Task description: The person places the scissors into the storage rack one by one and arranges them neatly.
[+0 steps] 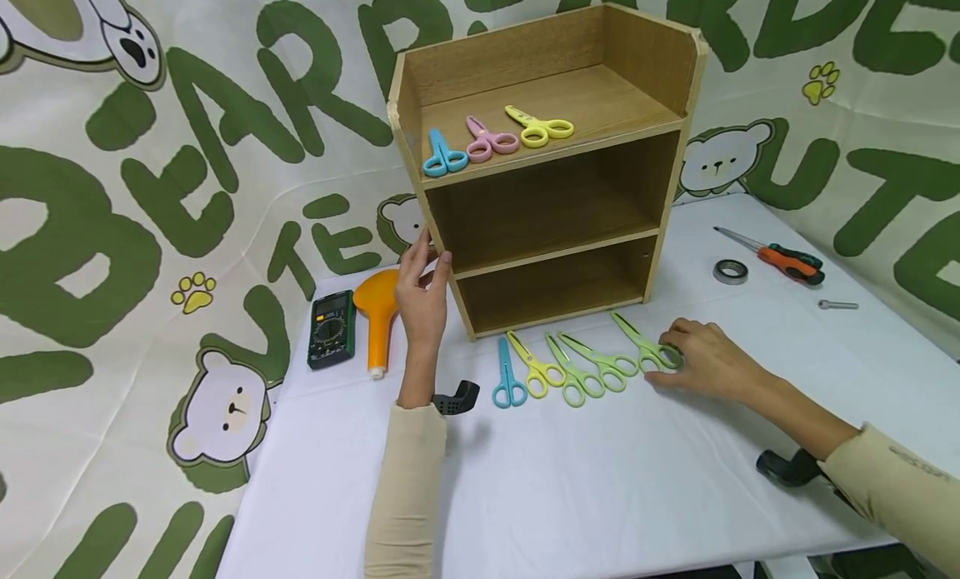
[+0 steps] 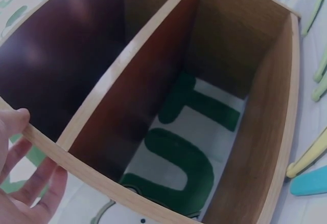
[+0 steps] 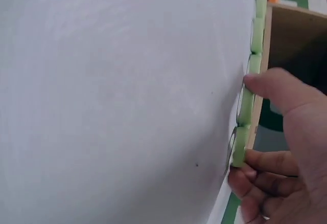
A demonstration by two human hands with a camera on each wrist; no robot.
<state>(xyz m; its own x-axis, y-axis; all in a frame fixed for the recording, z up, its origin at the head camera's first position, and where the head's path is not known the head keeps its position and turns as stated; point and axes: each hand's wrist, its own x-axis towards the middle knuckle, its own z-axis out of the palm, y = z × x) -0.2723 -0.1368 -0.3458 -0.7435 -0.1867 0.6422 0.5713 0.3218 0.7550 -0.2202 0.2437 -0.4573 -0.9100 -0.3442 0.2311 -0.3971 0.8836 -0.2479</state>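
From the head camera, the right hand (image 1: 708, 361) is pinching the handle of the green scissors (image 1: 642, 346), the rightmost of a row of scissors lying on the desk (image 1: 615, 487) just in front of the wooden shelf (image 1: 547, 162), near the desk's far edge. The left hand (image 1: 422, 300) is gripping the shelf's left front edge.

From the left wrist, the left hand (image 2: 23, 183) is curling its fingers around the shelf's (image 2: 153, 101) board edge.

From the right wrist, the thumb and fingers of the right hand (image 3: 283, 157) are closing on the green scissors (image 3: 245, 116).
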